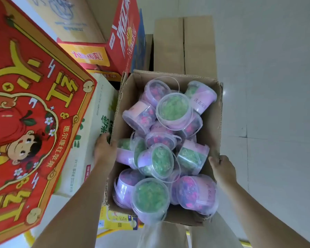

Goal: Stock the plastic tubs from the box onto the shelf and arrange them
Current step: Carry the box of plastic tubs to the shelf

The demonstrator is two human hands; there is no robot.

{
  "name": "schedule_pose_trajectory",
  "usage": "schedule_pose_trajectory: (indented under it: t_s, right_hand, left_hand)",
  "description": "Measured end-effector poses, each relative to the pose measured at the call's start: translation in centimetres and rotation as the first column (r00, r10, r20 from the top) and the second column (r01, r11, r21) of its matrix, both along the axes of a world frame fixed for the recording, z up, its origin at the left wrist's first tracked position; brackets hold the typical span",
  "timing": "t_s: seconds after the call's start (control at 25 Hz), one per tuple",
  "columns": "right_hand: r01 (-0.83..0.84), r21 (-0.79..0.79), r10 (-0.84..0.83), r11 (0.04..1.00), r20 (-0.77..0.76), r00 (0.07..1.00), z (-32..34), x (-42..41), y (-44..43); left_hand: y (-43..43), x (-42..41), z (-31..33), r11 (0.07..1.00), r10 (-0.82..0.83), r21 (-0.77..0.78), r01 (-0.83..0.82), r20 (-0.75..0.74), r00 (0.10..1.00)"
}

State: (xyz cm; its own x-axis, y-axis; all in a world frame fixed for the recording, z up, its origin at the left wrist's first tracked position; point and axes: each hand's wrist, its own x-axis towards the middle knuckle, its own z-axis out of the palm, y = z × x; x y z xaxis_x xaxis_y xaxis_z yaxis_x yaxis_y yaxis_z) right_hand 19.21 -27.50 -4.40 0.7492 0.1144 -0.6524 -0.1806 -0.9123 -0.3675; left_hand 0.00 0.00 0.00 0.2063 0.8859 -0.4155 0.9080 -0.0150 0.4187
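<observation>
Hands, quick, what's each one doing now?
Left hand: grips the box's left wall.
Right hand: grips the box's right wall.

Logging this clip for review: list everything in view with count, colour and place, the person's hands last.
box: one, brown cardboard, open, centre
tubs: at least twelve, clear plastic with purple labels and green or pink-red contents, piled loosely in the box
big carton: one, red with gold print, left
pale carton: one, white with green print, beside the box's left wall
stacked cartons: several, red, yellow and beige, upper left
plain cartons: count unclear, brown, behind the box
yellow carton: one, below the box's near edge
floor: grey tiles, right
left grip: holds the box's left wall
right grip: holds the box's right wall
</observation>
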Motion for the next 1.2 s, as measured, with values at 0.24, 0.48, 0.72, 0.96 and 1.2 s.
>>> schedule_pose_trajectory:
  t_s: [0.24,0.48,0.72,0.96,1.2]
  right_hand:
    - [0.179,0.034,-0.178,0.983,-0.026,0.984,-1.8,0.1,1.2]
    - [0.311,0.089,-0.308,0.946,-0.042,0.950,-2.6,0.5,2.0]
    - [0.353,0.068,-0.347,0.933,-0.093,0.933,-3.3,1.3,1.5]
    - [0.350,0.035,-0.348,0.936,-0.055,0.936,-3.5,2.2,1.5]
    - [0.290,0.037,-0.289,0.956,-0.016,0.957,-4.1,3.4,1.8]
  left_hand:
    - [1.8,0.6,-3.4,0.994,-0.020,-0.108,0.026,0.061,0.998]
    - [2.3,1.2,-4.9,0.992,0.033,-0.124,-0.015,0.144,0.989]
    - [2.6,0.5,-5.5,0.981,0.075,-0.190,-0.046,0.147,0.986]
    - [2.5,1.4,-5.2,0.989,0.016,-0.149,-0.012,0.030,0.999]
    - [2.2,2.3,-5.1,0.992,0.084,-0.098,-0.084,-0.005,0.996]
